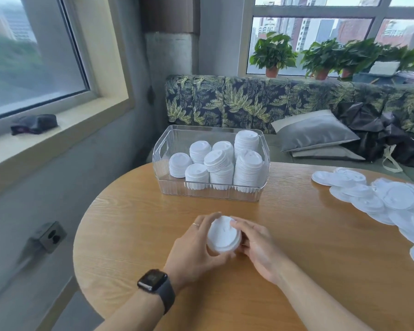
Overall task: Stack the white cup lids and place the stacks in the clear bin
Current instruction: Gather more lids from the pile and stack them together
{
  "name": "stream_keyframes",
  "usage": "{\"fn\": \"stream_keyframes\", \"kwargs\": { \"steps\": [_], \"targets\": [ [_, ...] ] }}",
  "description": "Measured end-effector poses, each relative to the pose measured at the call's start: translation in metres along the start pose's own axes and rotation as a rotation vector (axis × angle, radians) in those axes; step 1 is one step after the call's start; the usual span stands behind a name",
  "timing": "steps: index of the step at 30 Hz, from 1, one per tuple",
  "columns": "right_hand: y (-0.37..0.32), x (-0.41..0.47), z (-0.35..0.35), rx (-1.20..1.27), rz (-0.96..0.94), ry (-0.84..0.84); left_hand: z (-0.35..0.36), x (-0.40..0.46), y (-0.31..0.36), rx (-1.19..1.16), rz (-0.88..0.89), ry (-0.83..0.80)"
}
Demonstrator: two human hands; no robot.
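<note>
Squaring the lid stack (223,235) between left hand (196,244) and right hand (256,244), both grips clamped on it, should keep edges aligned before the clear bin (264,149).

a rounded wooden table (134,235) fills the lower middle; at twelve o'clock a bench seat with leaf-print backrest (244,101); grey cushions (318,132) and dark crumpled fabric (378,134) at two o'clock; potted plants (273,52) line the sill above; a large window (31,56) at ten o'clock, a dark pouch (34,124) on its ledge; a wall socket (50,236) at eight o'clock; soft grey daylight.
</note>
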State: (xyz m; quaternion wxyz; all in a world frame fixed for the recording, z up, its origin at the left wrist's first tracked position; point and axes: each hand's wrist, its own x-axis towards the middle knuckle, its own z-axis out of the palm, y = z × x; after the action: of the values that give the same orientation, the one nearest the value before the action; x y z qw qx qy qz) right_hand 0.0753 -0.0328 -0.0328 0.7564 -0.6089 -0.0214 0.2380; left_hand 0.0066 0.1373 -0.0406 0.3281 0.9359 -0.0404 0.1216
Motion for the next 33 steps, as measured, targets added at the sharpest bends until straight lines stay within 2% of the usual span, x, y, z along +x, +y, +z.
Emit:
{"fn": "stream_keyframes", "kwargs": {
  "steps": [3, 8, 11, 13, 19, 23, 33],
  "targets": [
    [0.001, 0.014, 0.019, -0.048, -0.001, -0.024, -0.016, 0.004, -0.012, 0.053, -0.01, -0.004],
    [-0.001, 0.032, 0.037, -0.131, -0.002, -0.11, -0.036, 0.011, -0.026, 0.12, 0.052, -0.155],
    [-0.002, 0.041, 0.041, -0.117, 0.012, -0.123, -0.043, 0.016, -0.036, 0.109, 0.041, -0.176],
    [0.0, 0.046, 0.043, -0.084, 0.012, -0.118, -0.042, 0.019, -0.042, 0.098, 0.016, -0.138],
    [0.007, 0.058, 0.043, 0.097, 0.007, -0.198, -0.024, 0.028, -0.054, 0.032, -0.112, 0.147],
    [0.008, 0.064, 0.041, 0.124, -0.02, -0.126, -0.015, 0.024, -0.057, -0.057, -0.121, 0.148],
    [0.003, 0.075, 0.044, 0.109, -0.088, -0.089, -0.02, 0.037, -0.054, 0.073, -0.075, 0.167]
  ]
}}
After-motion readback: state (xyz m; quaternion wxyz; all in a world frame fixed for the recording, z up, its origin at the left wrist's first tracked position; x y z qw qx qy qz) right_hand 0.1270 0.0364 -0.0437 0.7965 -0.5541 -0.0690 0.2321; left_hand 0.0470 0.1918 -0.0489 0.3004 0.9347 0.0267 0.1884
